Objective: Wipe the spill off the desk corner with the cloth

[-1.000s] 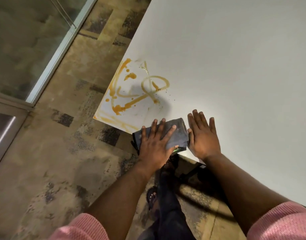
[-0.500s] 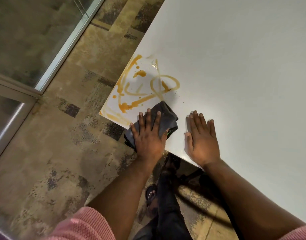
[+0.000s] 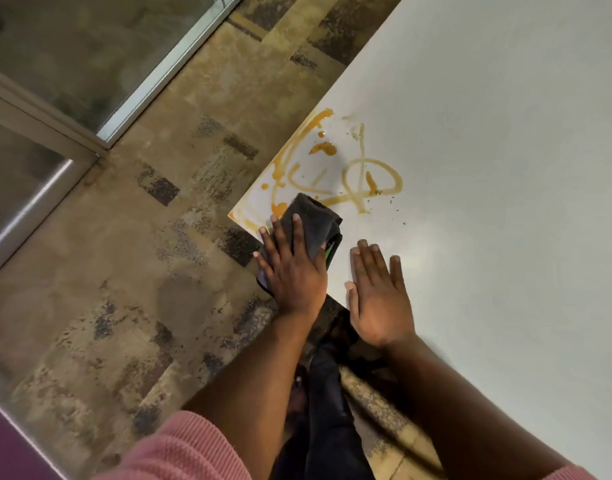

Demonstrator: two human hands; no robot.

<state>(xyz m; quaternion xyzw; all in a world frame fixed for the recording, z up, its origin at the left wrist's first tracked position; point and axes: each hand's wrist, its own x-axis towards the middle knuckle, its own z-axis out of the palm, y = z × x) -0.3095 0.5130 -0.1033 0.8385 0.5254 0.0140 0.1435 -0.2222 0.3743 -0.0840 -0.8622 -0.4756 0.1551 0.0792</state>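
Item: dark grey folded fabric cloth (image 3: pixel 315 220), lying on the white flat-topped counter (image 3: pixel 488 168) near its left corner, front edge touching the lower streaks of the spill.

Item: orange-brown liquid spill (image 3: pixel 335 174), drawn out in loops, streaks and blobs with dark specks, at 12 to 1 o'clock from the cloth. It runs along the counter's left edge and reaches the corner at 9 o'clock from the cloth.

Item: left hand (image 3: pixel 294 268), pressed flat on the cloth, fingers spread and extended; the grip is a flat-palm press on the cloth, not a closed pinch.

Item: right hand (image 3: pixel 377 292), at 4 o'clock from the cloth, palm down on bare counter, fingers open, holding nothing; judged to be a brace.

Risks, as judgement:
- The spill borders the counter edge, so a stroke toward 9 or 10 o'clock could push liquid over onto the mottled brown-and-tan carpet floor (image 3: pixel 142 271).
- The cloth is small against the spread of the spill; once soaked it may smear the liquid thin rather than lift it.
- Part of the cloth overhangs the near edge under the palm; a loose press could let it slip off.
- Specks at 2 o'clock may be missed.

Containers: none visible.
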